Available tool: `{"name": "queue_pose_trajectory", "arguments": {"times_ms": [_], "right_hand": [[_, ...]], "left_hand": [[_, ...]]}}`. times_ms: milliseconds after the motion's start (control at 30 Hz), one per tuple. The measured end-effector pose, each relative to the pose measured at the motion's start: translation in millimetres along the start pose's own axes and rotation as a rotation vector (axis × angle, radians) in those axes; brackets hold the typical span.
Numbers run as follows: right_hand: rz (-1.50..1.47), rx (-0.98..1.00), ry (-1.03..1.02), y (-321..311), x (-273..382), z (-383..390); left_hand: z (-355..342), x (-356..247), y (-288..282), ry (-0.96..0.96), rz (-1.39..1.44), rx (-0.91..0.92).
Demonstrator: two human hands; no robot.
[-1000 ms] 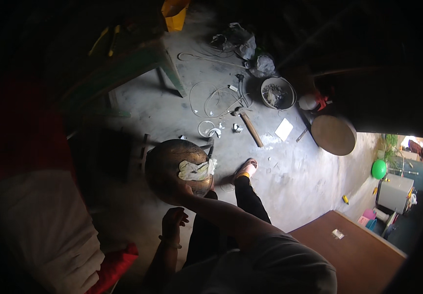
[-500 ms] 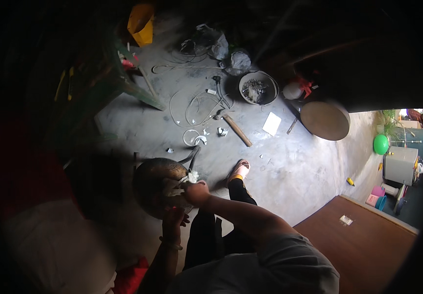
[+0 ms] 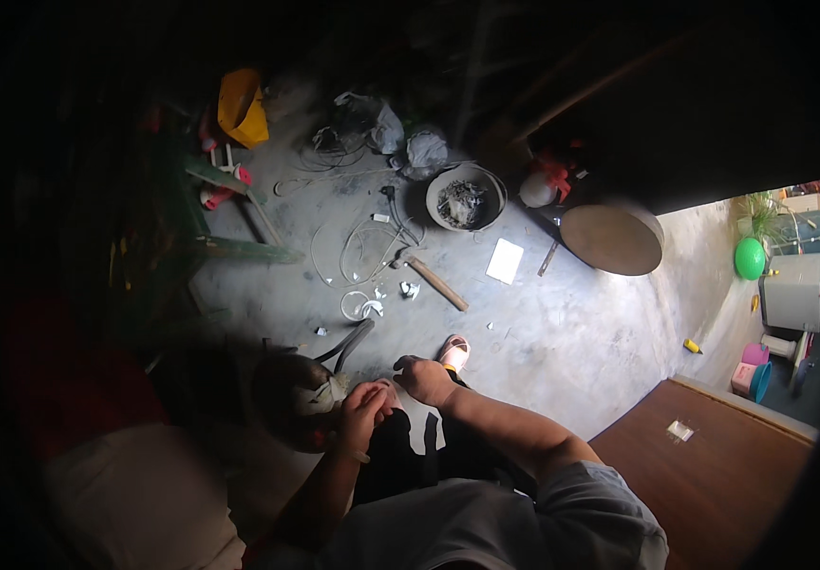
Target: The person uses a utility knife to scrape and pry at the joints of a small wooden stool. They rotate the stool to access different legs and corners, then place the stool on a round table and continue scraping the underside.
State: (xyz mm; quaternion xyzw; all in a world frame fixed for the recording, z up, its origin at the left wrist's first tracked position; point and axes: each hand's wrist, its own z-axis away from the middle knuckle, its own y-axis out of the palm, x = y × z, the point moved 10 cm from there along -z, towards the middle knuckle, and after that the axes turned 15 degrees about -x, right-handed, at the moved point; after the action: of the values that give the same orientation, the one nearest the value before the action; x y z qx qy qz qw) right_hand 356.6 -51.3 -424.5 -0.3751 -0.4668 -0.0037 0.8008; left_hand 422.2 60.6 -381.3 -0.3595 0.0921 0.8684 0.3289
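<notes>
In the dim area at the lower left sits a round dark brown object, its kind hard to make out. A crumpled white piece lies on its right side. My left hand is just right of that piece, its fingers pressed together; whatever they may hold is hidden. Further right, apart from the round object, my right hand hovers above my legs with curled fingers, and anything in them is too small to name. Two dark curved bars or hoses reach up from behind the round object.
A hammer, white scraps, thin cable and a white sheet lie on the grey floor. Beyond are a bowl of shreds and a round stool. A brown board stands at right.
My right hand has left the white piece on the round object and moved right. My left hand has risen and shifted right. The whole view has turned somewhat.
</notes>
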Motion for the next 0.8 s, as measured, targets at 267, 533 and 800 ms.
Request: {"name": "queue_pose_trajectory", "arguments": {"times_ms": [267, 533, 800], "right_hand": [[-0.087, 0.03, 0.146, -106.2, -42.4, 4.9], [-0.141, -0.148, 0.146, -189.0, -54.8, 21.6], [-0.179, -0.131, 0.172, -208.7, -56.5, 33.8]], "left_hand": [[8.4, -32.5, 109.2, 0.02, -0.071, 0.107], [20.6, -67.1, 172.9, 0.046, -0.132, 0.195], [24.6, -95.3, 186.2, 0.067, -0.198, 0.231]]}}
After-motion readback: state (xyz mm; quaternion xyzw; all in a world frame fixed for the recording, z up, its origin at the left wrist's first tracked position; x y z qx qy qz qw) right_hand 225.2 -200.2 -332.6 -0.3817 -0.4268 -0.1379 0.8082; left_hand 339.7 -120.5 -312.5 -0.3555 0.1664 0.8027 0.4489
